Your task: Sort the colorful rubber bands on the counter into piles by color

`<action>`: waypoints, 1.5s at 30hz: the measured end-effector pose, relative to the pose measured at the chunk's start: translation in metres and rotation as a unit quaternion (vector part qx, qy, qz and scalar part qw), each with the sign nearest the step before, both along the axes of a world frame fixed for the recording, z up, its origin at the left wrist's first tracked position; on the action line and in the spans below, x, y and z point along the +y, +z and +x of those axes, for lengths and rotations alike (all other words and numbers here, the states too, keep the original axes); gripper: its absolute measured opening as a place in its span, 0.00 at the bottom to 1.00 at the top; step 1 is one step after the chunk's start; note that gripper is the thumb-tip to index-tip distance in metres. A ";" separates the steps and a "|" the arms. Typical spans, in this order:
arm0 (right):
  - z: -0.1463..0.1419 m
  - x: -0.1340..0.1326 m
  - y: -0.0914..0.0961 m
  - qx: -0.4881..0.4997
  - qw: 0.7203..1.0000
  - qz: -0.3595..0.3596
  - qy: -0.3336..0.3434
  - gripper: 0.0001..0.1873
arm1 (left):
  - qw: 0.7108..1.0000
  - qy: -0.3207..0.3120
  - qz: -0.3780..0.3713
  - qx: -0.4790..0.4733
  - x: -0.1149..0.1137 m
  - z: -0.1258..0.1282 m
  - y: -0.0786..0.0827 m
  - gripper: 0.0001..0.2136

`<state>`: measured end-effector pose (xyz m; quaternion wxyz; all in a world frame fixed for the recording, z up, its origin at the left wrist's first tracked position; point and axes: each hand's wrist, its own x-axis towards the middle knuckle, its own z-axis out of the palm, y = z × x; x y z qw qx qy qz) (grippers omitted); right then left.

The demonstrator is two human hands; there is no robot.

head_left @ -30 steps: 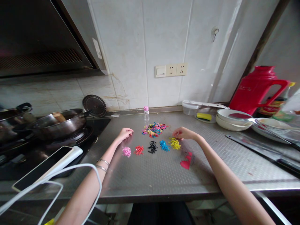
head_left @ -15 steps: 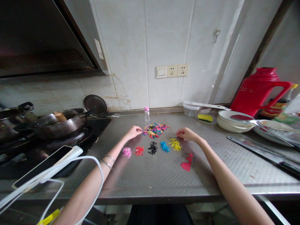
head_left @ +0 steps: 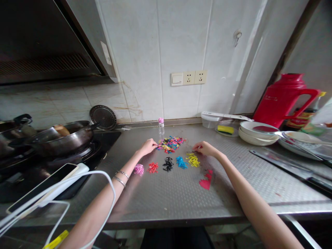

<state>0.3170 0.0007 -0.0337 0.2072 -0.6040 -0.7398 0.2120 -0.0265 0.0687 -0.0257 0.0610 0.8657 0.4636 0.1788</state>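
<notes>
A mixed pile of small coloured looped pieces [head_left: 170, 144], perhaps clips or bands, lies on the steel counter. My left hand [head_left: 148, 146] reaches its left edge, fingertips pinched at the pieces; what they hold is too small to see. My right hand [head_left: 204, 148] is to the right of the pile, just above the yellow heap [head_left: 193, 159]. Its fingers are drawn together, with anything in them hidden. Single-colour heaps lie in front: pink [head_left: 139, 169], red [head_left: 153, 167], black [head_left: 168, 164] and blue [head_left: 182, 162]. Behind the pile stands a small clear bottle [head_left: 161, 128] with a pink cap.
A torn red piece [head_left: 205, 181] lies on the counter near my right forearm. At right are a long knife [head_left: 282, 166], bowls [head_left: 255, 136] and a red thermos [head_left: 281, 100]. Left are pans on the stove [head_left: 64, 136] and a white cable [head_left: 110, 183] crossing my left forearm.
The view has shifted slightly. My left fingertips have come right against the pile's edge. My right hand stays by the yellow heap, its fingers moved only a little.
</notes>
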 end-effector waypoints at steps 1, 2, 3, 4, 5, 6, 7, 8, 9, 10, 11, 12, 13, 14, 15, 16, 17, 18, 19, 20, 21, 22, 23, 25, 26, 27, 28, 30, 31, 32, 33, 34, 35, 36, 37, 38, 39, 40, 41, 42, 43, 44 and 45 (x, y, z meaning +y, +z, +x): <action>-0.001 -0.001 0.001 -0.002 1.000 0.001 0.001 0.14 | 1.000 -0.004 -0.001 -0.002 0.001 0.000 -0.001 0.11; -0.002 -0.001 0.002 -0.004 1.000 0.003 0.003 0.14 | 1.000 -0.008 0.000 -0.004 0.002 0.000 -0.002 0.11; -0.002 -0.002 0.003 -0.005 1.000 0.005 0.006 0.14 | 1.000 -0.009 0.002 -0.005 0.003 0.000 -0.003 0.11; -0.002 -0.002 0.004 -0.006 1.000 0.007 0.008 0.14 | 1.000 -0.007 0.005 -0.007 0.004 0.000 -0.004 0.10; -0.002 -0.003 0.004 -0.006 1.000 0.008 0.008 0.15 | 1.000 -0.004 0.008 -0.007 0.005 0.000 -0.005 0.10; -0.003 -0.003 0.004 -0.005 1.000 0.009 0.008 0.15 | 1.000 -0.001 0.011 -0.007 0.005 0.000 -0.006 0.11; -0.003 -0.003 0.004 -0.005 1.000 0.009 0.008 0.15 | 1.000 0.002 0.015 -0.008 0.006 0.000 -0.007 0.11; -0.003 -0.003 0.004 -0.004 1.000 0.009 0.007 0.15 | 1.000 0.004 0.018 -0.008 0.006 0.000 -0.007 0.11; -0.002 -0.003 0.004 -0.002 1.000 0.010 0.008 0.15 | 1.000 0.003 0.022 -0.010 0.006 -0.001 -0.007 0.11; -0.002 -0.003 0.004 -0.001 1.000 0.012 0.009 0.15 | 1.000 -0.001 0.025 -0.014 0.005 -0.002 -0.007 0.12; -0.002 -0.002 0.003 0.001 1.000 0.013 0.011 0.15 | 0.999 -0.004 0.027 -0.021 0.004 -0.003 -0.006 0.12; -0.001 -0.002 0.002 0.003 1.000 0.015 0.011 0.14 | 0.999 -0.007 0.028 -0.029 0.004 -0.005 -0.004 0.12; -0.001 -0.001 0.001 0.005 1.000 0.015 0.012 0.14 | 0.999 -0.008 0.027 -0.040 0.002 -0.008 -0.002 0.12; 0.000 -0.001 0.000 0.007 1.000 0.015 0.011 0.14 | 0.998 -0.007 0.025 -0.052 0.000 -0.012 0.001 0.12; 0.000 0.000 -0.001 0.008 1.000 0.014 0.011 0.13 | 0.998 -0.003 0.021 -0.064 -0.002 -0.016 0.004 0.12; 0.001 0.001 -0.002 0.009 1.000 0.013 0.009 0.13 | 0.997 0.003 0.014 -0.075 -0.005 -0.021 0.008 0.12; 0.001 0.002 -0.003 0.010 1.000 0.012 0.008 0.13 | 0.996 0.008 0.004 -0.085 -0.009 -0.026 0.012 0.12; 0.002 0.003 -0.005 0.011 1.000 0.012 0.007 0.14 | 0.995 0.010 -0.011 -0.095 -0.014 -0.032 0.016 0.11; 0.003 0.004 -0.006 0.012 1.000 0.012 0.006 0.14 | 0.994 0.010 -0.031 -0.101 -0.019 -0.038 0.020 0.11; 0.003 0.005 -0.007 0.013 1.000 0.013 0.005 0.14 | 0.993 0.006 -0.056 -0.102 -0.025 -0.045 0.024 0.11; 0.004 0.006 -0.008 0.013 1.000 0.014 0.005 0.14 | 0.991 0.000 -0.085 -0.100 -0.030 -0.051 0.027 0.11; 0.004 0.007 -0.009 0.013 1.000 0.015 0.004 0.14 | 0.989 -0.008 -0.115 -0.094 -0.036 -0.057 0.030 0.11; 0.004 0.007 -0.009 0.012 1.000 0.016 0.005 0.14 | 0.986 -0.015 -0.142 -0.089 -0.041 -0.063 0.033 0.11; 0.004 0.007 -0.010 0.007 1.000 0.018 0.007 0.15 | 0.979 -0.026 -0.184 -0.081 -0.050 -0.073 0.036 0.12; 0.004 0.007 -0.009 0.004 1.000 0.018 0.008 0.15 | 0.976 -0.030 -0.199 -0.081 -0.053 -0.076 0.036 0.12; 0.003 0.006 -0.009 0.000 1.000 0.018 0.007 0.15 | 0.973 -0.032 -0.212 -0.080 -0.056 -0.079 0.036 0.12; 0.002 0.005 -0.008 -0.002 1.000 0.018 0.006 0.15 | 0.971 -0.034 -0.225 -0.079 -0.058 -0.081 0.035 0.12; 0.001 0.003 -0.006 -0.005 1.000 0.023 0.002 0.16 | 0.962 -0.041 -0.259 -0.075 -0.061 -0.082 0.033 0.11; 0.001 0.002 -0.005 -0.006 1.000 0.025 0.002 0.16 | 0.958 -0.045 -0.274 -0.074 -0.062 -0.083 0.031 0.11; 0.001 0.002 -0.005 -0.008 1.000 0.028 0.002 0.16 | 0.954 -0.049 -0.287 -0.074 -0.062 -0.083 0.030 0.11; 0.000 0.001 -0.004 -0.009 1.000 0.028 0.002 0.16 | 0.951 -0.054 -0.296 -0.074 -0.062 -0.082 0.029 0.11; 0.000 0.000 -0.003 -0.011 1.000 0.028 0.001 0.16 | 0.949 -0.057 -0.301 -0.074 -0.062 -0.083 0.029 0.12; 0.000 0.000 -0.003 -0.013 1.000 0.026 -0.003 0.16 | 0.950 -0.056 -0.299 -0.074 -0.062 -0.083 0.029 0.12; -0.001 -0.001 -0.002 -0.015 1.000 0.026 -0.007 0.16 | 0.952 -0.049 -0.293 -0.075 -0.063 -0.083 0.030 0.12; -0.002 -0.001 -0.001 -0.019 0.999 0.027 -0.010 0.16 | 0.955 -0.038 -0.284 -0.076 -0.063 -0.084 0.030 0.12; -0.004 -0.001 0.001 -0.022 0.999 0.032 -0.013 0.15 | 0.958 -0.022 -0.274 -0.079 -0.062 -0.084 0.031 0.13; -0.007 -0.001 0.003 -0.026 0.999 0.041 -0.014 0.15 | 0.961 -0.003 -0.262 -0.086 -0.062 -0.084 0.031 0.14; -0.011 -0.001 0.006 -0.031 0.998 0.051 -0.012 0.15 | 0.963 0.016 -0.250 -0.095 -0.062 -0.084 0.031 0.15; -0.016 -0.001 0.010 -0.036 0.997 0.063 -0.006 0.15 | 0.965 0.033 -0.238 -0.107 -0.061 -0.084 0.031 0.15; -0.022 0.000 0.014 -0.040 0.997 0.073 0.003 0.15 | 0.965 0.047 -0.228 -0.119 -0.060 -0.084 0.030 0.15; -0.029 0.000 0.018 -0.044 0.996 0.079 0.015 0.14 | 0.965 0.057 -0.218 -0.130 -0.059 -0.084 0.030 0.15; -0.038 0.000 0.022 -0.048 0.995 0.083 0.036 0.15 | 0.965 0.065 -0.210 -0.140 -0.058 -0.084 0.028 0.15; -0.047 0.000 0.025 -0.051 0.993 0.086 0.054 0.15 | 0.965 0.069 -0.203 -0.148 -0.056 -0.083 0.027 0.15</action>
